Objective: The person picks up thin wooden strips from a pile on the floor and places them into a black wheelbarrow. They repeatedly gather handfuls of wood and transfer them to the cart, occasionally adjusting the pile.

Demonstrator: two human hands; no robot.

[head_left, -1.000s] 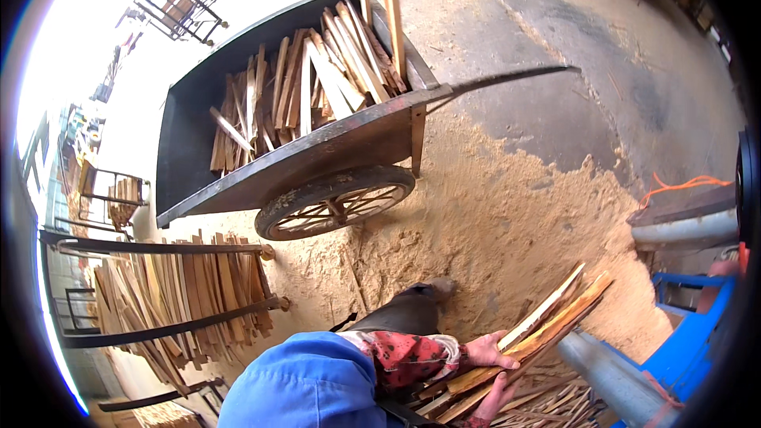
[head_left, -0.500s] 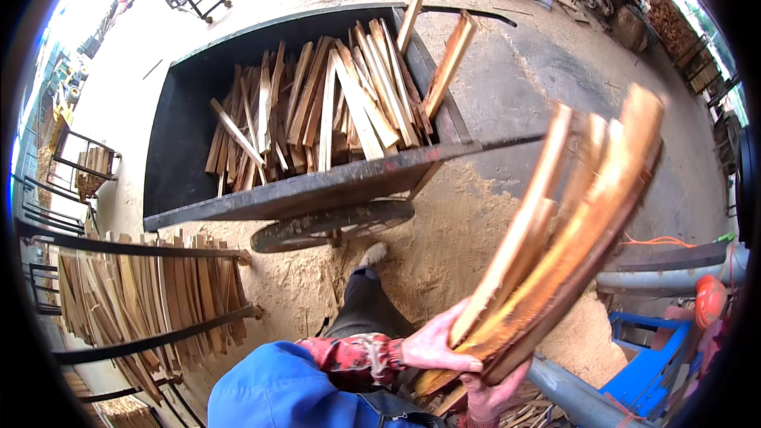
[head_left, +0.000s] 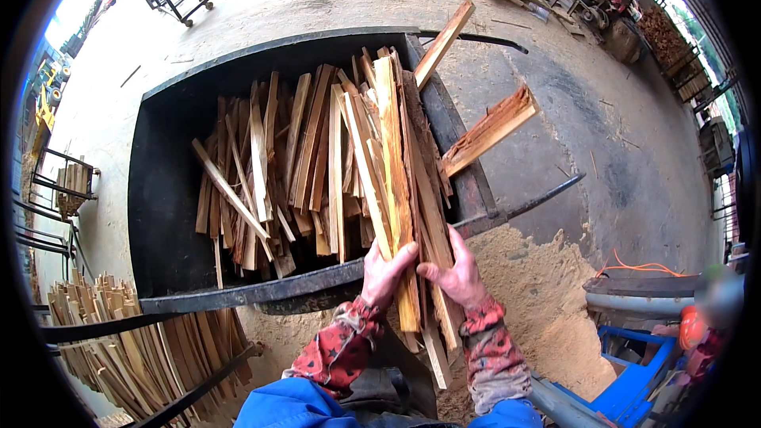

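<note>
A bundle of rough wood strips lies between my two hands, its far end over the pile in the cart and its near end sticking out over the cart's near edge. My left hand grips the bundle's left side, thumb on top. From the right side my right hand closes on the same strips, thumb also on top. Below the bundle, many wood strips fill the middle of the black cart. Two bark-edged pieces stick out over the cart's right end.
On the left a metal rack holds upright wood strips. At right stand a blue frame and a grey pipe, with an orange cable on the floor. Sawdust is heaped near the cart. Scrap and machinery line the far right.
The bundle has swung left from the right side and now lies over the cart's right part. Both hands have moved forward with it, and my body has turned and stepped closer to the cart.
</note>
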